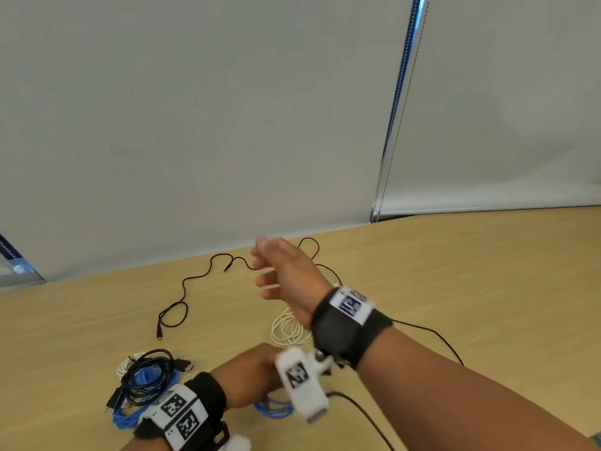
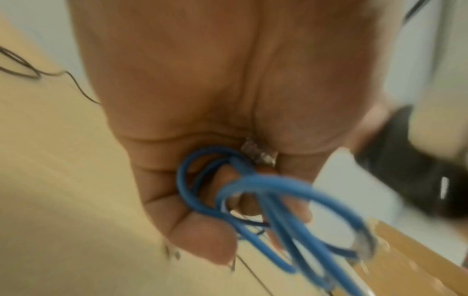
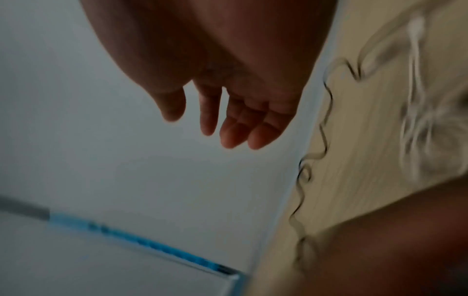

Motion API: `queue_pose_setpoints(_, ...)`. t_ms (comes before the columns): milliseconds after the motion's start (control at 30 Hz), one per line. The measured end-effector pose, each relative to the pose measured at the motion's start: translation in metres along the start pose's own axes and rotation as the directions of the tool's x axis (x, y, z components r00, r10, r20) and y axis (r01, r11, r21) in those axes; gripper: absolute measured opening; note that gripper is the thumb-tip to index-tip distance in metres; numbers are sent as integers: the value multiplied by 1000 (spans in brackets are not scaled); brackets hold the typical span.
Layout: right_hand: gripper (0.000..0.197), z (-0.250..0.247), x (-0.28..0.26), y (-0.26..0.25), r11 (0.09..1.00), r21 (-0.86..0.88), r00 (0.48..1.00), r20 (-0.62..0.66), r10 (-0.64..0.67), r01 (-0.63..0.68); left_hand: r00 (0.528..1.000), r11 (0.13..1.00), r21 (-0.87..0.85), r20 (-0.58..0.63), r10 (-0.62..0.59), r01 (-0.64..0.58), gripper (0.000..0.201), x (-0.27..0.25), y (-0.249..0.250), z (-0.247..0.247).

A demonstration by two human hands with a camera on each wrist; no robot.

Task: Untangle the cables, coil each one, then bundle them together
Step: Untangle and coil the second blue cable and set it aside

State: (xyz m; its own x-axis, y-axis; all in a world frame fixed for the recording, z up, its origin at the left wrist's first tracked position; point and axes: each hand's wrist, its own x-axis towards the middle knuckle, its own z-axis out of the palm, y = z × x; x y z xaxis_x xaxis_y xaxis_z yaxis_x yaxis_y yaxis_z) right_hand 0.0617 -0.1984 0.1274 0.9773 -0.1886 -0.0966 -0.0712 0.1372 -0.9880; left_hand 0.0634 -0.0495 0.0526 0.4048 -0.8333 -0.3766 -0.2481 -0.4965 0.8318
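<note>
Blue cable [image 2: 266, 202] loops are being gripped in the left hand [image 2: 202, 112]; the right hand [image 1: 286, 271] is being held open, empty, above the tabletop [image 1: 455, 271].

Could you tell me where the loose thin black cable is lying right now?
In the head view, the thin black cable snakes across the table near the far wall, left of the raised right hand.

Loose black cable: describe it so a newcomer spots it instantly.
On the wooden table, look toward the far edge by the white blind. The loose black cable snakes there alone, thin and uncoiled, unlike the white coil or the near-left pile.
</note>
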Motion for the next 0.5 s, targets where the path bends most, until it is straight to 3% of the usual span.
queue_pose_setpoints(67,25,-20,-14,17,889,-437,989,109,-96,134,988,996,-78,-148,34,-46,24,-7,-1,-6)
queue_pose_setpoints(133,33,-31,-31,39,796,-591,964,263,33,134,937,978,-163,-341,69,-131,23,-18,-3,-14)
queue_pose_setpoints(233,44,-33,-50,62,876,-481,914,369,169,32,867,940,-261,-495,64,-219,16,-25,-1,-18)
queue_pose_setpoints(300,33,-35,-49,66,894,-447,939,315,140,17,853,933,-294,-522,26,-208,18,-25,-5,-15)
queue_pose_setpoints(400,19,-46,-44,63,847,-523,950,301,79,95,822,891,-410,-564,-81,-194,23,-27,-14,-18)
queue_pose_setpoints(500,22,-66,-41,52,827,-540,960,279,-2,158,804,842,-484,-584,-106,-240,21,-36,-24,-27)
